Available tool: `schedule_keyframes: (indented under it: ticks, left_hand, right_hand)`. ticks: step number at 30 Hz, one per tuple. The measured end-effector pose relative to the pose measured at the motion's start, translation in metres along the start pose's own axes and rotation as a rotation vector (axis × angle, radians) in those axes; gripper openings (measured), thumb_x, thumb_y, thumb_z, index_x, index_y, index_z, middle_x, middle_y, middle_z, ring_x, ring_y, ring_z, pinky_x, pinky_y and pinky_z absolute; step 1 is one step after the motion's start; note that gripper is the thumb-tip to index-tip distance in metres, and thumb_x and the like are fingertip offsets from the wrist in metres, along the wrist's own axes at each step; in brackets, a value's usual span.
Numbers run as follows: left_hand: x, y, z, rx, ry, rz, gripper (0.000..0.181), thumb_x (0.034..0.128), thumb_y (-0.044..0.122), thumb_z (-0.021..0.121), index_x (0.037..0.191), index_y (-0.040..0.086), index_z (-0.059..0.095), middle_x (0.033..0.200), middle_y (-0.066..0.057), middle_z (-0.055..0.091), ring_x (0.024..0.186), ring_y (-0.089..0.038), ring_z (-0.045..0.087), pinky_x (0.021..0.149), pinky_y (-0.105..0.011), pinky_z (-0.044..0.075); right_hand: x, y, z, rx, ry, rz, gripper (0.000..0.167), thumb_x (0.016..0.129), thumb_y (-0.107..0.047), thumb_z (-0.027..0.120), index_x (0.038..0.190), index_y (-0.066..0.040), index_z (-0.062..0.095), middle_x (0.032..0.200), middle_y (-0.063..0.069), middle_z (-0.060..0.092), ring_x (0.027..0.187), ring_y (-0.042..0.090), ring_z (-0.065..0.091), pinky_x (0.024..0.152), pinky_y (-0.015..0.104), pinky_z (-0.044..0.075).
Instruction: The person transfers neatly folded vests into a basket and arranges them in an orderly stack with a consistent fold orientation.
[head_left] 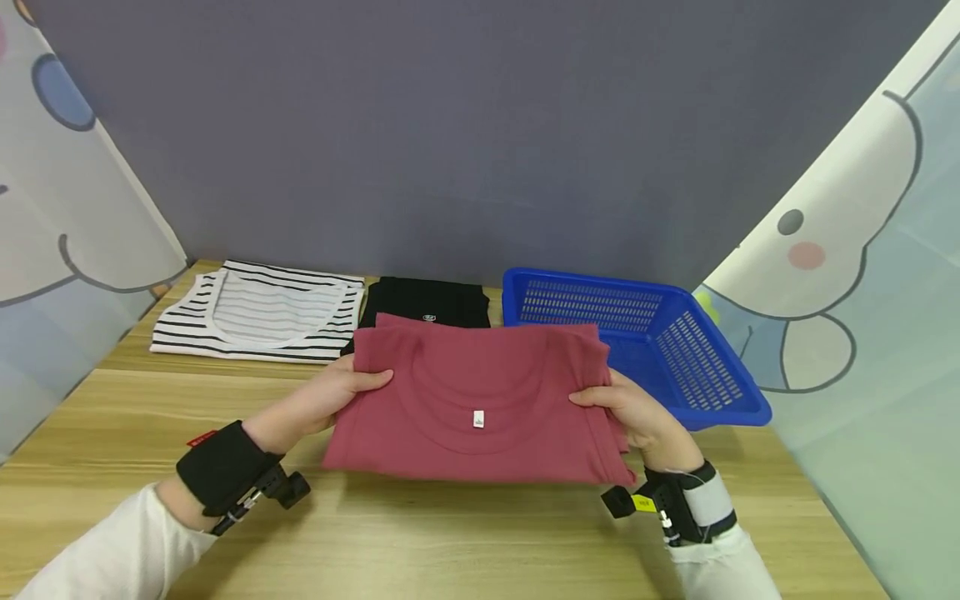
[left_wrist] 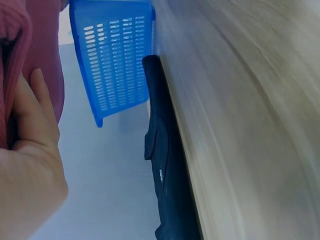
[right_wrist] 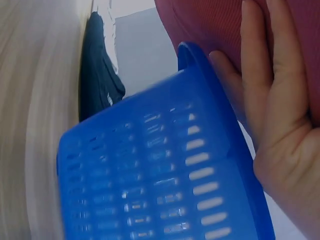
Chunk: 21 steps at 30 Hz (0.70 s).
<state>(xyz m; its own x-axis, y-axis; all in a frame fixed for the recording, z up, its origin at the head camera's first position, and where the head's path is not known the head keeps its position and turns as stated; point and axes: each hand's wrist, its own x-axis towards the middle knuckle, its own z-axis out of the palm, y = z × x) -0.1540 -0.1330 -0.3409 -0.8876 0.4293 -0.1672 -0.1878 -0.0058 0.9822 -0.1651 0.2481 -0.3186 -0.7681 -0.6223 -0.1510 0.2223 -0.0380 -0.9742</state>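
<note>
A folded dark red shirt [head_left: 480,375] with a round neckline and a small white label is held up above the table between both hands. My left hand [head_left: 330,396] grips its left side, thumb on top and fingers underneath. The right hand [head_left: 630,412] grips the opposite side the same way. In the left wrist view, the left hand's fingers [left_wrist: 37,110] go in under the red cloth. The right wrist view has the right hand's fingers [right_wrist: 257,70] against the shirt's underside, close to the rim of a blue plastic basket [right_wrist: 145,175].
Behind the shirt, a folded black garment [head_left: 427,302] lies on the wooden table [head_left: 420,533]. To its left is a folded black-and-white striped shirt [head_left: 258,312]. The blue basket [head_left: 637,292] stands at the back right, before a grey wall [head_left: 480,142].
</note>
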Motion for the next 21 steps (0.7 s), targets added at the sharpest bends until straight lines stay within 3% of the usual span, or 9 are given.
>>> schedule_keyframes:
  ticks: [10,21]
  left_hand:
    - [0.01,0.001,0.011,0.0,-0.025,0.011,0.04,0.0973,0.013,0.049,0.129,-0.008,0.037,0.098,0.003,0.063,0.087,-0.008,0.064,0.077,-0.025,0.054]
    - [0.029,0.006,0.022,0.048,-0.045,0.006,0.043,0.0973,0.013,0.049,0.133,-0.008,0.035,0.103,-0.001,0.061,0.088,-0.009,0.064,0.078,-0.026,0.054]
  right_hand:
    - [-0.008,-0.005,-0.013,-0.014,-0.014,0.023,0.029,0.096,-0.001,0.046,0.121,-0.013,0.038,0.109,0.001,0.061,0.097,0.017,0.066,0.081,0.035,0.056]
    - [-0.019,-0.032,-0.02,-0.214,0.132,0.137,0.035,0.097,-0.017,0.052,0.126,-0.011,0.032,0.106,0.0,0.062,0.093,0.014,0.066,0.08,0.034,0.056]
